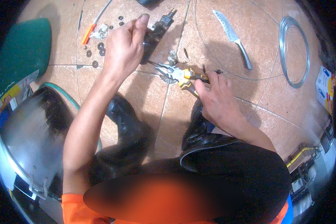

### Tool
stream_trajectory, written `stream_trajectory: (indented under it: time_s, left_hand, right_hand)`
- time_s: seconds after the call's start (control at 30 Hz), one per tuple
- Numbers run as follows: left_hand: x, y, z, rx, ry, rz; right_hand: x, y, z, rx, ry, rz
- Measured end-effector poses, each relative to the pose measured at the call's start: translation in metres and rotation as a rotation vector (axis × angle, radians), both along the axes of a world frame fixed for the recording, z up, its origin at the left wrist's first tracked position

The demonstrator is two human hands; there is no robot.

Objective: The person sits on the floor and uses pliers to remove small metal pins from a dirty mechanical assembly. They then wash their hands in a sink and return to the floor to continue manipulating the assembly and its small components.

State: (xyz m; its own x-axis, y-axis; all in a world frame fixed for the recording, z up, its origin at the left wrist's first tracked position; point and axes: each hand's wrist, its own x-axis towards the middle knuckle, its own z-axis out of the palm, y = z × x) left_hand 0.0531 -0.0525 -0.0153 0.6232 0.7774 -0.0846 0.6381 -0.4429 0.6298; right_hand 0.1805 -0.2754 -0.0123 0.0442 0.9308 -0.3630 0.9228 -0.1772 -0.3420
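Fingers of the right hand [219,99] clamp yellow-black pliers [182,76]; the left hand [124,46] is curled around a dark part [154,37].

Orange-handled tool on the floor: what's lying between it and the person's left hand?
In the head view, a crumpled whitish scrap and a pair of black rings lie between the orange-handled tool and the left hand.
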Motion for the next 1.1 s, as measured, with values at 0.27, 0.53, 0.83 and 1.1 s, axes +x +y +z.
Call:
stream_trajectory:
  time_s: [0.27,0.53,0.83,1.1]
  left_hand:
    - [-0.022,0.020,-0.019,-0.121,-0.114,0.102]
    - [-0.038,0.015,-0.036,-0.505,-0.150,0.464]
    - [-0.063,-0.010,-0.058,-0.852,-0.165,0.558]
    - [-0.092,-0.056,-0.069,-0.925,-0.011,0.492]
  right_hand:
    - [0.008,-0.021,-0.022,-0.060,0.027,-0.040]
    - [0.009,-0.038,-0.020,-0.280,-0.009,-0.148]
    - [0.012,-0.063,-0.026,-0.229,-0.007,-0.217]
    - [0.054,-0.099,-0.030,-0.358,0.676,-0.865]
